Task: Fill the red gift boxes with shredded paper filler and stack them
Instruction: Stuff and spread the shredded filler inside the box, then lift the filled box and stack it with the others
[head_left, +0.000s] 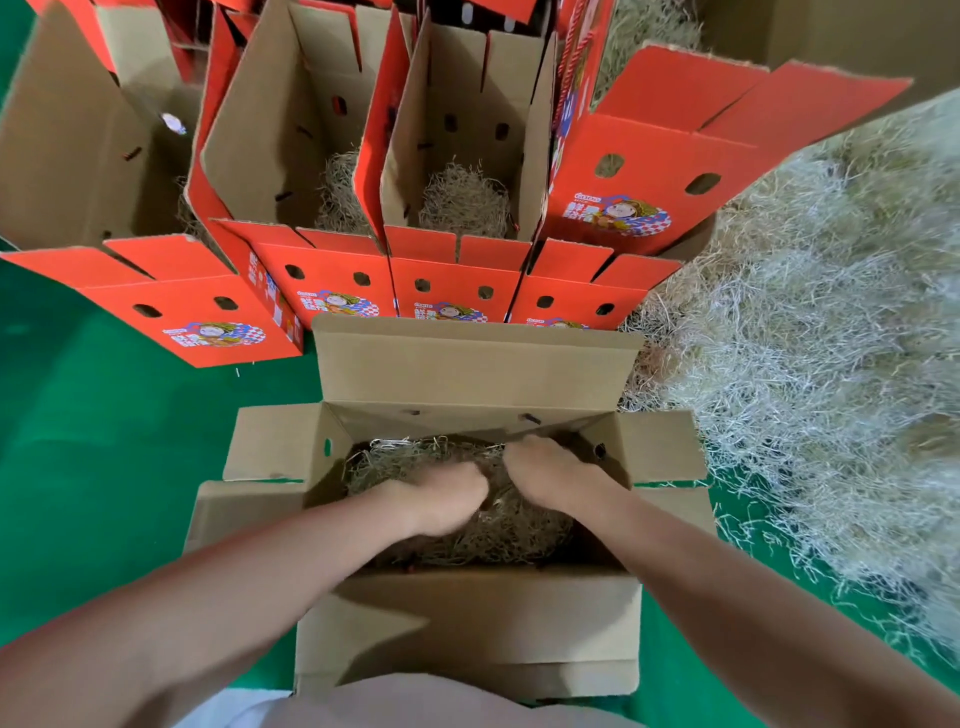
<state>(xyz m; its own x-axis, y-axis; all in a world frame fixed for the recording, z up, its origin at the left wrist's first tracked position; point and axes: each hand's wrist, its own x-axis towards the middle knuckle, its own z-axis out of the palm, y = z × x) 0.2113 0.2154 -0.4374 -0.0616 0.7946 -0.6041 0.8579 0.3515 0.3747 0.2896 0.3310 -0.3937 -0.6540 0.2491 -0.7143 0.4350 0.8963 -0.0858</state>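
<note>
An open box (467, 618) sits right in front of the person, with its brown flaps spread out flat. Some paper (410, 460) lies in the bottom of it. Both hands are down in the box on top of the paper. The left hand (447, 499) is at 9 o'clock in the box and the right hand (545, 473) is at 3 o'clock, close together but not touching. Both hands are blurry and their fingertips sink into the paper, so I cannot tell if they grip it or just press on it. At 12 o'clock from the box stands a row of red boxes (332, 270) with their tops open, pushed up side by side. Two of them, in the middle of the row, show a clump of paper inside. One more red box (649, 171) at 1 o'clock sits tilted against the others. A big pile (831, 338) of loose paper fills the floor from 1 o'clock to 4 o'clock and touches the box's right flap. The green floor (104, 441) shows at 9 o'clock.
</note>
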